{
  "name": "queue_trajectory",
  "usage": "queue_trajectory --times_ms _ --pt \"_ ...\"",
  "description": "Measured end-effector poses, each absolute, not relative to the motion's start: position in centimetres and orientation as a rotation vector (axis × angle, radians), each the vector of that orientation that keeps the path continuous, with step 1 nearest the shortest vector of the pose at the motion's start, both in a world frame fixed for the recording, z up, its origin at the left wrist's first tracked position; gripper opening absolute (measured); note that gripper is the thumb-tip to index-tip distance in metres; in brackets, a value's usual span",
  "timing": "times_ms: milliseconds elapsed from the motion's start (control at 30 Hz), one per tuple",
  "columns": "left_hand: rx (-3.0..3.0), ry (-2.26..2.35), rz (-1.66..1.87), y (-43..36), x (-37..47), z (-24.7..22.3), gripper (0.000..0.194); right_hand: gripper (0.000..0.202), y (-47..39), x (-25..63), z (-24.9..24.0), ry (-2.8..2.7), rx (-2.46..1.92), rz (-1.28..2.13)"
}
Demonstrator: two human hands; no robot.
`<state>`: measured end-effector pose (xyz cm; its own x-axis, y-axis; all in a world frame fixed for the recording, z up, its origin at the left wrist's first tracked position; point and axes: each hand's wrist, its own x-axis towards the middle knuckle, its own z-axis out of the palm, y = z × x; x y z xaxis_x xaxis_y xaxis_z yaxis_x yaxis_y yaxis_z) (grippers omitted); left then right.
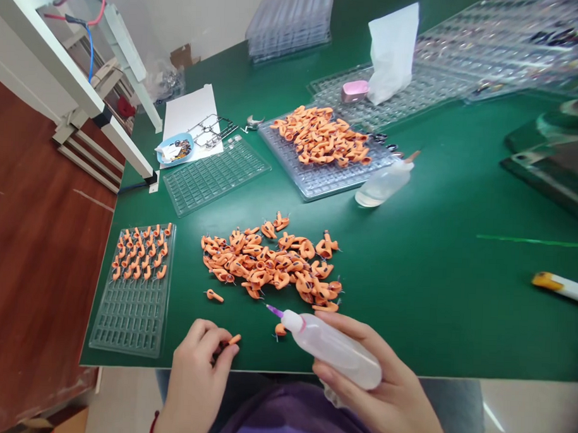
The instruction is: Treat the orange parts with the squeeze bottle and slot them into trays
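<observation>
Near the table's front edge, my left hand (203,365) pinches a small orange curved piece (235,340) between thumb and fingers. My right hand (373,377) is wrapped round a translucent squeeze bottle (336,347) with a purple needle tip, tilted so the tip points up and left. That tip is apart from the piece in my left hand. Beyond both hands lies a loose pile of orange curved pieces (268,263) with dark spots and fine pins. One single orange piece (214,295) lies left of the pile, and another orange piece (280,330) sits beside the bottle's nozzle.
At left, a clear compartment tray (128,318) holds rows of orange pieces. Farther back are another clear tray (219,176), a stack of trays (313,189) heaped with orange pieces, a second bottle (382,185) and a blue dish (189,156). A marker (564,287) lies right.
</observation>
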<state>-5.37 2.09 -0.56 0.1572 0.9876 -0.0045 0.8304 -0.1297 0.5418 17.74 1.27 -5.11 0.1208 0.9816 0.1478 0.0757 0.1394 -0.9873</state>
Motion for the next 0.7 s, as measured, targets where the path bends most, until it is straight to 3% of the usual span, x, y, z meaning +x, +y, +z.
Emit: queue_trajectory --times_ms 100,233,367,700 --pt "2.263 1.722 0.689 1.7 -5.0 -1.4 0.012 0.045 0.8 17.8 -5.5 -1.255 -1.155 1.043" --pt "2.543 1.683 0.824 1.2 -4.8 -2.9 0.018 0.036 1.2 17.8 -4.8 -1.452 -1.159 0.942" --pt "2.634 1.659 0.791 0.8 -4.7 -3.3 0.03 0.029 1.7 17.9 -4.1 -1.626 -1.188 0.755" --pt "2.715 1.658 0.759 1.0 -3.7 -2.5 0.026 0.022 1.4 17.9 -4.5 -1.779 -1.172 0.631"
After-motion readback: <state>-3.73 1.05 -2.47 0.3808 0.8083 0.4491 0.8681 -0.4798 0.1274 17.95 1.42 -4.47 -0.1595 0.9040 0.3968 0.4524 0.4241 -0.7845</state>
